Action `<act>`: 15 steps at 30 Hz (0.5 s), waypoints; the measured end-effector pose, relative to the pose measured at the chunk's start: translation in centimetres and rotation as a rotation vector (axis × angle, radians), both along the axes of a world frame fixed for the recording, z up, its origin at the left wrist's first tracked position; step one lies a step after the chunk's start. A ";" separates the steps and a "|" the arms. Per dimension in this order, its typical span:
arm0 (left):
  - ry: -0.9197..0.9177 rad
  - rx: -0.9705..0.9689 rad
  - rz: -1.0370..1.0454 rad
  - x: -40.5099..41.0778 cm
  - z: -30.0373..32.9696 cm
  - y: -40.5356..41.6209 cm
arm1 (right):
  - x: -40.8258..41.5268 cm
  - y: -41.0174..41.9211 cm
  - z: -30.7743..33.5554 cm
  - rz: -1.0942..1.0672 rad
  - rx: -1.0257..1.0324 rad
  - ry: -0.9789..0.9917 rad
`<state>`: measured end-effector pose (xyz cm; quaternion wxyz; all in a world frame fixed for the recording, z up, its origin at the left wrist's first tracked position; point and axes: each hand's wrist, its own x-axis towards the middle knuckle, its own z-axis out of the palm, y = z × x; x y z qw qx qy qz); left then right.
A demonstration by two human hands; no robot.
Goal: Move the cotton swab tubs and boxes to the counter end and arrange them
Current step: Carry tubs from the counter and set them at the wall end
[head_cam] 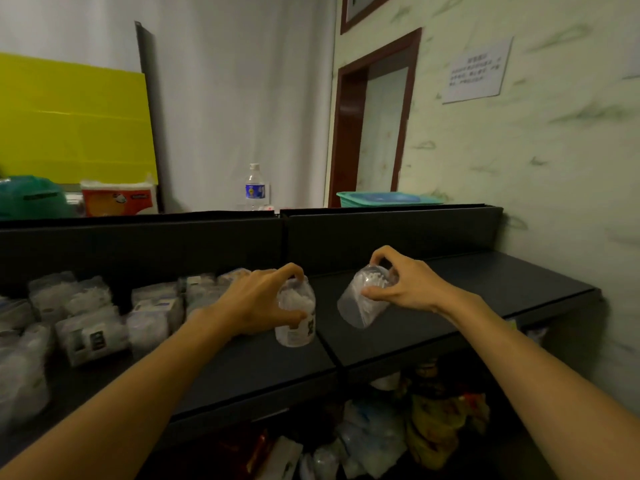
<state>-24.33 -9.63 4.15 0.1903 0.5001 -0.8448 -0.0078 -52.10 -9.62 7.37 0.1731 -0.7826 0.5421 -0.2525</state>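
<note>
My left hand (258, 299) grips a clear cotton swab tub (296, 323) around its upper part; the tub stands upright near the middle of the black counter (450, 296). My right hand (403, 282) holds a second clear tub (363, 299) by its lid end, tilted and lifted just above the counter's right section. Several more swab tubs and boxes (93, 317) lie crowded on the counter's left part.
The counter has a black back panel (391, 233) and ends at the right against a pale wall (554, 168). A water bottle (255, 187), a tissue pack (117, 199) and a green tray (384, 199) sit behind it. Packaged goods (398, 427) fill the shelf below.
</note>
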 end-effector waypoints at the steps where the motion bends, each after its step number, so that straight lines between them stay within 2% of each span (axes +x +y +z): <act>1: -0.003 0.002 -0.008 -1.5 0.0 -0.5 | -1.7 -0.3 0.1 -0.014 0.007 -0.005; 5: -0.022 0.002 -0.050 -7.2 0.4 -2.4 | -7.7 -1.2 0.0 -0.108 0.043 -0.027; 9: -0.008 -0.020 -0.096 -11.3 0.8 -4.6 | -12.4 -1.9 0.0 -0.201 0.033 0.036; 12: 0.005 -0.033 -0.138 -14.0 0.8 -6.4 | -15.0 -2.8 0.1 -0.201 0.047 0.100; 15: 0.011 -0.029 -0.165 -16.5 0.6 -8.9 | -17.1 -4.7 0.1 -0.191 0.075 0.079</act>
